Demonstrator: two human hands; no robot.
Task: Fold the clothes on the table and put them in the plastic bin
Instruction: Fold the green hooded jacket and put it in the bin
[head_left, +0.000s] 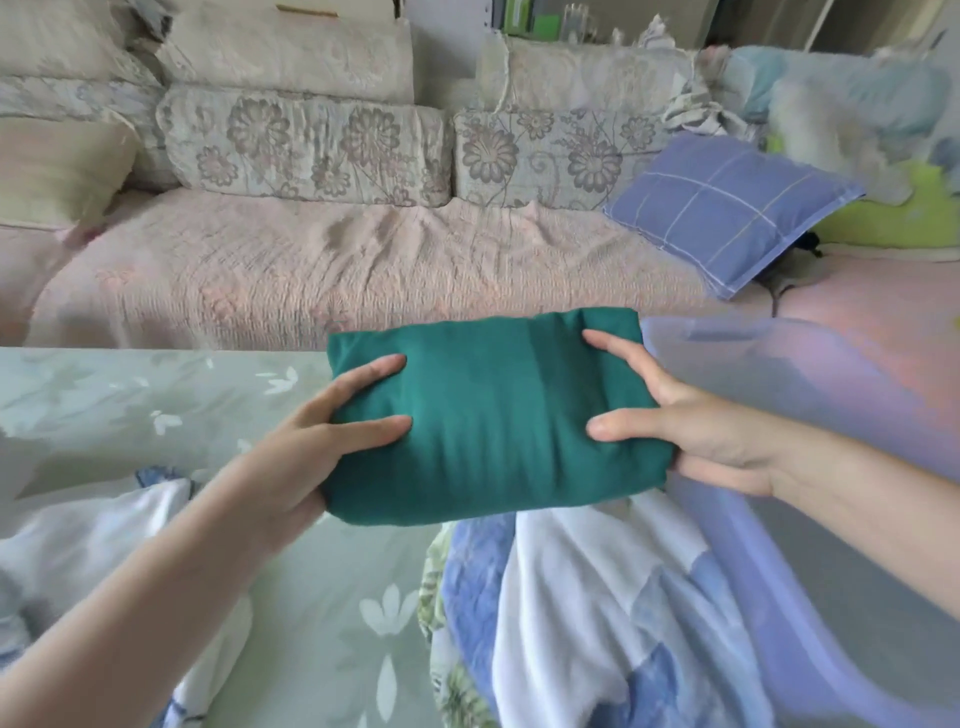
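- Plainly, the folded teal-green cloth bundle (493, 415) is off the bench (156, 395), held in the air between both hands, just beside the near wall of the translucent lilac plastic bin (857, 389) on the right (not yet inside it, as far as I can judge)
- The left hand (306, 441) grips the bundle's left end and the right hand (691, 431) its right end; on each hand two fingers (374, 371) lie on top and the rest tuck beneath, so the cloth is clamped from above and below
- I judge the bundle soft, light and limp: a thick pad of several layers that will sag in the middle and may slide open if one end is let go
- The knit looks matt, so it should not slip, and nothing about it is fragile; the two short ends, with support underneath, seem the right places to hold it
- The fingers under the bundle are hidden, and what kind of garment it is cannot be told
- The bin is blurred and see-through; its floor, far rim and any contents are hard to make out
- Crumpled white and blue clothes (597, 597) lie on the bench below, partly covered by the bundle and cut off at the lower edge; how many pieces there are I cannot tell
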